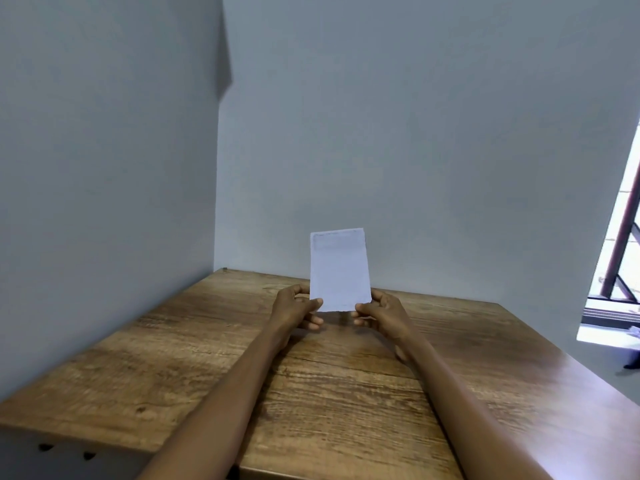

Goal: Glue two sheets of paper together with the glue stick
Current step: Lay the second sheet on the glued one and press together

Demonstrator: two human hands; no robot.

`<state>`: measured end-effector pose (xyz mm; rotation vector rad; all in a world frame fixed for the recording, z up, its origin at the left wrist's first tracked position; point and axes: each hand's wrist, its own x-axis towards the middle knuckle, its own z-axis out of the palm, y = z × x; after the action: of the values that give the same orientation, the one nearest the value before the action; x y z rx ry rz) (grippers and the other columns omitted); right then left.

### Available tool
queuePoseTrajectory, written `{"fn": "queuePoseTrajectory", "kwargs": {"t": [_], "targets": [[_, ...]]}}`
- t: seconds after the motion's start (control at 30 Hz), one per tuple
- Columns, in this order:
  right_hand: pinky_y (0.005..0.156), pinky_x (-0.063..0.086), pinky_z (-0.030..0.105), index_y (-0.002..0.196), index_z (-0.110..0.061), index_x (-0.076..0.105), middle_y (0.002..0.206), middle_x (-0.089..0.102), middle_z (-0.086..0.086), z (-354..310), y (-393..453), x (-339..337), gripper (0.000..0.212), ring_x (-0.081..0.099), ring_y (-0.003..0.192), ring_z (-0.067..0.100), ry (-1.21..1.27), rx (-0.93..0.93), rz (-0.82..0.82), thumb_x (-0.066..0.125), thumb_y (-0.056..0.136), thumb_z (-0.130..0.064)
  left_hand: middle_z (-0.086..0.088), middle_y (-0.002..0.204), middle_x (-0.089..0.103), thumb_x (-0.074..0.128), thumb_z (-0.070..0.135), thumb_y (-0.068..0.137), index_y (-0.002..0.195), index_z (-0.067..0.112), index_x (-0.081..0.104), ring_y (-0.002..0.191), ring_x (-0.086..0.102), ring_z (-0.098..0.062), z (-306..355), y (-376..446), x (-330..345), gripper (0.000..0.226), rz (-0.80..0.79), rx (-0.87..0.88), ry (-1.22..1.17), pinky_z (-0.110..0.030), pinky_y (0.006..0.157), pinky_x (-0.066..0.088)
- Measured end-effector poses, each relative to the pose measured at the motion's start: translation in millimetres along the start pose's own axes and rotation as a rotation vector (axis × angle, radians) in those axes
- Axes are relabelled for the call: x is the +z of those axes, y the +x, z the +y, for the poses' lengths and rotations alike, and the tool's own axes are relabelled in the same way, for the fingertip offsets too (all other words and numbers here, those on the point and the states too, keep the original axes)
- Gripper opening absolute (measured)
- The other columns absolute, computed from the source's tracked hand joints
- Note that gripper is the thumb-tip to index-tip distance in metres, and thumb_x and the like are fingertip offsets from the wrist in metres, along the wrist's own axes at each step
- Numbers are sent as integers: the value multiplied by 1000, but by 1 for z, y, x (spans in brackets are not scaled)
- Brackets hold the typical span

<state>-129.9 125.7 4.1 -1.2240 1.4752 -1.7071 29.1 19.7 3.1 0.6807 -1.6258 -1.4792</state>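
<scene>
A small white paper [338, 270] stands upright in the air above the wooden table [194, 358], its face turned toward me. A second edge shows just inside its top and left border, as of another sheet lying against it. My left hand [294, 308] pinches the bottom left corner, thumb in front. My right hand [379, 315] pinches the bottom right corner the same way. No glue stick is in view.
The table fills a corner between two grey walls [415, 133]. A window with a dark frame [620, 258] is at the far right. The table's front left edge [69, 438] drops off near me.
</scene>
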Motion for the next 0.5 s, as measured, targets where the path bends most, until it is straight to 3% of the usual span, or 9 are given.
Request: {"fn": "queuePoseTrajectory", "kwargs": {"t": [0.2, 0.33, 0.4, 0.5], "targets": [[65, 56, 26, 115, -11, 62, 102, 70, 7, -1, 2, -1, 27, 68, 79, 15, 18, 29, 20, 42, 98, -11, -11, 80, 66, 65, 4, 86, 102, 4, 58, 50, 66, -15, -2, 2, -1, 17, 16, 30, 36, -25, 46, 54], [69, 56, 24, 106, -16, 68, 102, 71, -3, -1, -1, -2, 26, 66, 92, 12, -51, -33, 47, 60, 90, -34, -10, 75, 67, 65, 5, 86, 100, 6, 58, 48, 64, -14, -1, 1, -1, 15, -14, 20, 70, -23, 44, 53], [69, 55, 21, 113, -15, 66, 104, 72, -4, 0, -1, -2, 32, 69, 95, 11, -81, -33, 49, 70, 84, -28, -9, 70, 66, 66, 7, 86, 101, 6, 58, 47, 62, -14, -1, 0, -1, 17, -55, 15, 128, -22, 42, 49], [63, 54, 20, 108, -12, 67, 97, 74, 0, -1, -1, -7, 22, 71, 84, 12, -54, -26, 165, 65, 88, -20, 5, 51, 57, 65, 7, 86, 101, 3, 59, 40, 51, -7, -3, 0, -2, 17, -98, 47, 221, -17, 37, 37]]}}
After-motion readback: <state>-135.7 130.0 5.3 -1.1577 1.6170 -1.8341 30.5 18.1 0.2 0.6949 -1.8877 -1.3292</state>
